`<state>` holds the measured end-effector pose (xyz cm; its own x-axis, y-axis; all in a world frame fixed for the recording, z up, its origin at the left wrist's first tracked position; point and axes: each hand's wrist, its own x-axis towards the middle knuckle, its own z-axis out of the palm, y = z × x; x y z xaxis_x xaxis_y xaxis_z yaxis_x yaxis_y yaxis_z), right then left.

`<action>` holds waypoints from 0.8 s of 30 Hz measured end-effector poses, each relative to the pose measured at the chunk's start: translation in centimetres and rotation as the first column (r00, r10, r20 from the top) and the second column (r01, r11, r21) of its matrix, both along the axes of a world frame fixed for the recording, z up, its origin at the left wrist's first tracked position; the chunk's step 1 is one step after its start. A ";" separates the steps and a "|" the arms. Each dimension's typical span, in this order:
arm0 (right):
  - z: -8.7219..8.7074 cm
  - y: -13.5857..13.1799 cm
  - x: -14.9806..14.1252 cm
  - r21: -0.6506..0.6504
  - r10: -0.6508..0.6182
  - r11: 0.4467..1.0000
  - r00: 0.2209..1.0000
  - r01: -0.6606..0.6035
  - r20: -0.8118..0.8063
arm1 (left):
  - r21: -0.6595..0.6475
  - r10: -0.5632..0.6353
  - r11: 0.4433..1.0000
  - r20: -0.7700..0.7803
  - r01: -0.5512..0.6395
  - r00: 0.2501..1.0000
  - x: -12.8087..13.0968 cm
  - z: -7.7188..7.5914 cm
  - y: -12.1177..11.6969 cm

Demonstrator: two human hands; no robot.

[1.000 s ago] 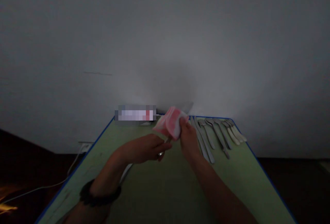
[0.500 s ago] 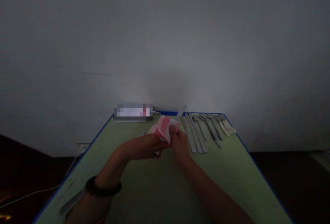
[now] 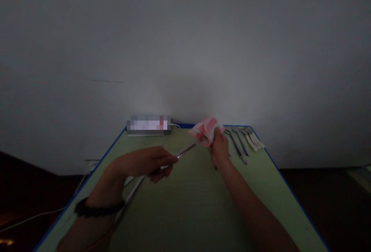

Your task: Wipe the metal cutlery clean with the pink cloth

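Note:
My left hand [image 3: 150,163] is closed around the handle end of a long metal piece of cutlery [image 3: 187,150] that slants up to the right above the green table [image 3: 188,205]. My right hand [image 3: 219,148] grips a pink-and-white cloth [image 3: 206,130] bunched round the far tip of that utensil. A black band sits on my left wrist. The utensil's head is hidden in the cloth.
A row of several knives, forks and spoons [image 3: 243,142] lies at the table's far right. More cutlery [image 3: 130,194] rests under my left forearm. A blurred box [image 3: 148,125] sits at the far edge against the wall. A white cable [image 3: 43,215] trails off to the left.
My hands have drawn apart: the right hand slid the cloth out along the utensil towards its tip, and the left hand pulled back left, so the bare metal shaft now shows between them.

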<state>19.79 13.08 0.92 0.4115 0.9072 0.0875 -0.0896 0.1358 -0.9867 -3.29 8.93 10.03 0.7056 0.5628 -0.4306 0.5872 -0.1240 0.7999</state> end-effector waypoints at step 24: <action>0.9 -1.9 0.8 -0.378 0.509 0.856 0.440 -0.354 0.740 | 0.498 0.127 0.867 -0.237 0.008 0.963 0.6 -2.9 1.7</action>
